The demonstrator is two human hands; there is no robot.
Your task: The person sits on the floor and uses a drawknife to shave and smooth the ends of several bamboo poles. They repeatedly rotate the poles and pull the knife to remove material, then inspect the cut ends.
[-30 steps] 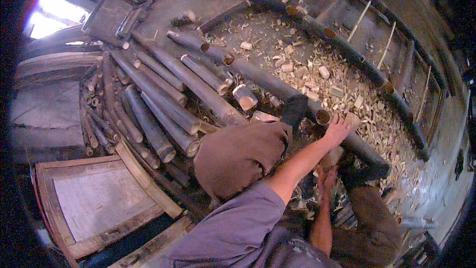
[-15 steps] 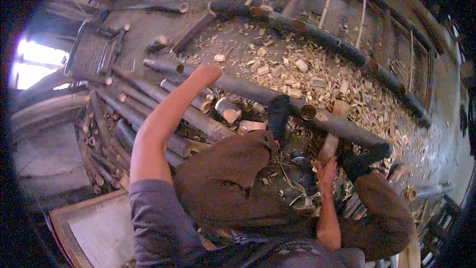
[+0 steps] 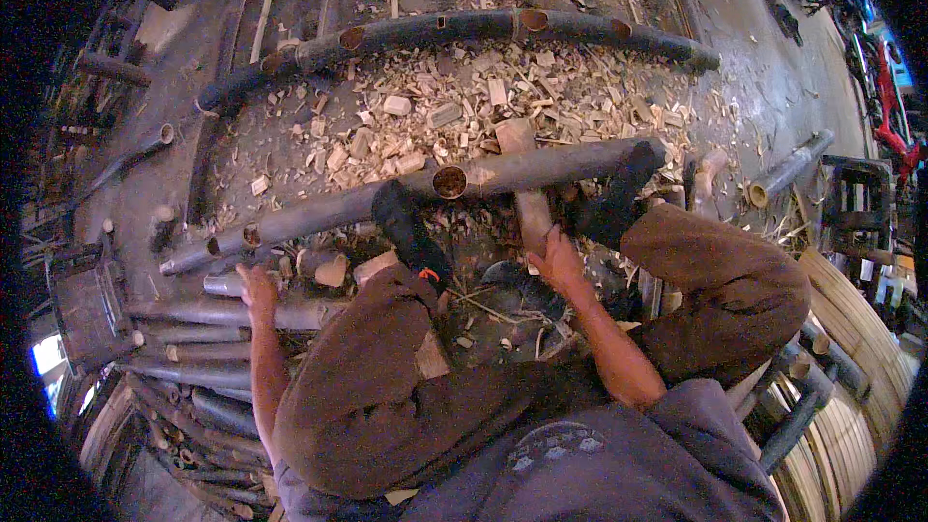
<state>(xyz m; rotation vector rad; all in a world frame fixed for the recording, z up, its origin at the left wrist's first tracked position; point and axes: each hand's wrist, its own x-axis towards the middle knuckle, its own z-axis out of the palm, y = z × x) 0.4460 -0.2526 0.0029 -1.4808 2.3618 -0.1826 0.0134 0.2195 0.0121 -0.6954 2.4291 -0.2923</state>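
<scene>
A long grey-brown bamboo pole (image 3: 338, 208) with cut holes lies across in front of me, under my two dark-shod feet. My right hand (image 3: 558, 259) is closed on the near end of a thick piece of wood (image 3: 533, 220). That wood runs beneath the pole, and what looks like its pale far end (image 3: 515, 135) shows beyond. On the left, my left hand (image 3: 257, 290) is at a short bamboo tube (image 3: 222, 285), just on the near side of the pole. Its fingers are too small and blurred to show whether they grip the tube.
Wood chips (image 3: 416, 116) cover the floor beyond the pole. Farther off, a bamboo frame (image 3: 416, 29) with slats lies flat. Stacked poles (image 3: 193, 348) fill the left, split bamboo strips (image 3: 865, 329) the right. A cut tube (image 3: 793, 169) lies at the right.
My view has swung to the right. My left hand has come down from above the pole to the short tube beside it. The right hand stays on the piece of wood.
</scene>
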